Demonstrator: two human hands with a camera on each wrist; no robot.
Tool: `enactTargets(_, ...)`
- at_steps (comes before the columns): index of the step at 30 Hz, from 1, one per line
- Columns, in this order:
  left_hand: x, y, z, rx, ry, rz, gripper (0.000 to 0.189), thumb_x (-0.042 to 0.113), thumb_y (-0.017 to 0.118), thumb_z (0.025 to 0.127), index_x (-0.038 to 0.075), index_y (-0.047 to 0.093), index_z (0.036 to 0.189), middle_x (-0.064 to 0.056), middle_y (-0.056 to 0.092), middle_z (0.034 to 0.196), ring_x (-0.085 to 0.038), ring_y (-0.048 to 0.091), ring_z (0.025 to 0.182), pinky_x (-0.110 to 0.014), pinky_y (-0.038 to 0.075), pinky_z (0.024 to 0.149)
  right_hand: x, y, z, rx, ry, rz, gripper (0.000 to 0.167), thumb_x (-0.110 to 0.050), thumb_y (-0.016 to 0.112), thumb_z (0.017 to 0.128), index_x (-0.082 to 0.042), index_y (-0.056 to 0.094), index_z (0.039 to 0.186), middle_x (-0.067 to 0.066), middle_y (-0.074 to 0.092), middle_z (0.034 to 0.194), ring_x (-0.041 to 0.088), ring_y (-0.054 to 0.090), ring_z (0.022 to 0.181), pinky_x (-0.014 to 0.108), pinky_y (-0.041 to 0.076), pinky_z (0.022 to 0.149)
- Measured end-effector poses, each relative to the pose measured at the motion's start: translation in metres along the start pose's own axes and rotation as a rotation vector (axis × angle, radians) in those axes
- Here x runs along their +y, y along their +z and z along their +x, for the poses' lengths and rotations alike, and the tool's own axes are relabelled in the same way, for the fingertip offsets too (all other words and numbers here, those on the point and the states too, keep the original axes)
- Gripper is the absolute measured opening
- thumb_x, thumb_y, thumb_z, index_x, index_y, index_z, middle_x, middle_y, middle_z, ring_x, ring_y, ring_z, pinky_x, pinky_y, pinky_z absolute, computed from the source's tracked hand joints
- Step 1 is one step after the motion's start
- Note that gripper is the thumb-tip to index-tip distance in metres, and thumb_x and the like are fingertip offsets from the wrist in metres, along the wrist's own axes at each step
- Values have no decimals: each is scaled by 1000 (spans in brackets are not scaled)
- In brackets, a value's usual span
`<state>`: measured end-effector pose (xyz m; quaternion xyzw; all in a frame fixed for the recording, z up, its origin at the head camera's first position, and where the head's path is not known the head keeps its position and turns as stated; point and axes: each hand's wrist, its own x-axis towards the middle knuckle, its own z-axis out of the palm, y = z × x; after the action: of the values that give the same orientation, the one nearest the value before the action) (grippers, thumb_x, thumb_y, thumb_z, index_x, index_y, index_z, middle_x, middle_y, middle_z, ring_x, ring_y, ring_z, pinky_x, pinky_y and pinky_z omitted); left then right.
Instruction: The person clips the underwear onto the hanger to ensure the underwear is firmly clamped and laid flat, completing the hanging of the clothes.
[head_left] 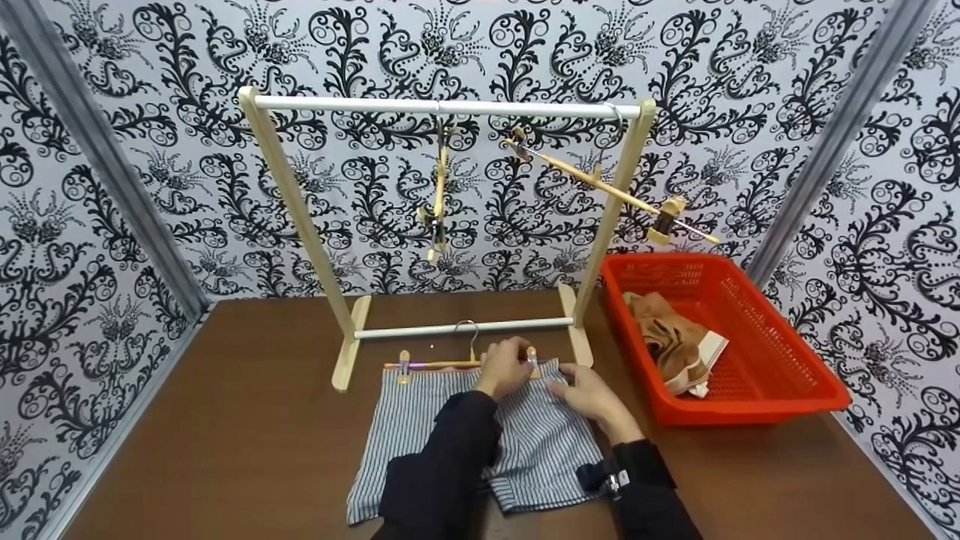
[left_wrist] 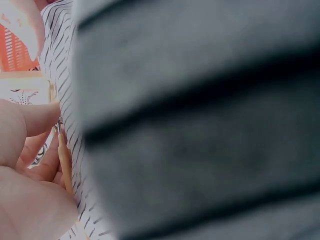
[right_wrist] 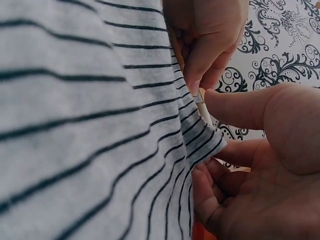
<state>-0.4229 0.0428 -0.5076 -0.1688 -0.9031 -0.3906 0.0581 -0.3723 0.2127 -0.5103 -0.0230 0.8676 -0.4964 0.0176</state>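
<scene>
Grey-and-black striped shorts point(head_left: 420, 420) lie spread on the table, their waistband along a clip hanger point(head_left: 442, 365) whose hook points toward the rack. One clip point(head_left: 404, 367) sits over the waistband's left end. At the right-hand clip point(head_left: 532, 361), my left hand point(head_left: 504, 367) grips the hanger, its thumb and fingers around the bar beside the clip in the left wrist view. My right hand point(head_left: 596, 396) holds the right corner of the waistband. In the right wrist view, its curled fingers point(right_wrist: 207, 195) are at the cloth's edge and its thumb reaches toward the clip.
Behind the shorts stands a wooden rack with a white top rail point(head_left: 352, 105). Two clip hangers, one near the middle point(head_left: 441, 180) and one at the right point(head_left: 585, 177), hang from it. A red basket point(head_left: 795, 405) on the right contains brown and white cloth point(head_left: 667, 337).
</scene>
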Motion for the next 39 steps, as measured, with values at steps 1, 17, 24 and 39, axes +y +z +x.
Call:
enactTargets(1,0,0,0,5,4,-9,32,5,69,84,1,69,116,-10,72,105,-33,60,105,-49,39,91,0,0,0,3,-4,5,46,-9,66,98,18,52,133,31,57,133,43,51,127,54,37,109)
enactTargets(17,10,-16,-3,-15,14,-144,21,14,62,99,4,67,117,-10,72,112,-29,66,108,-53,39,98,-3,3,6,219,-80,41,19,-3,71,93,10,72,107,19,72,106,31,65,98,45,52,90)
enactTargets(24,19,-34,5,-28,46,-223,37,20,55,105,-5,61,131,-17,70,119,-30,64,113,-45,46,103,-20,1,7,187,-53,299,26,-4,63,97,9,63,119,20,70,112,25,64,101,28,49,83)
enactTargets(39,25,-51,-2,-125,64,-327,41,19,55,105,-9,58,135,-20,62,135,-31,54,130,-42,40,110,-21,10,9,386,-275,190,19,-7,79,88,8,75,101,17,75,95,25,71,87,16,51,69)
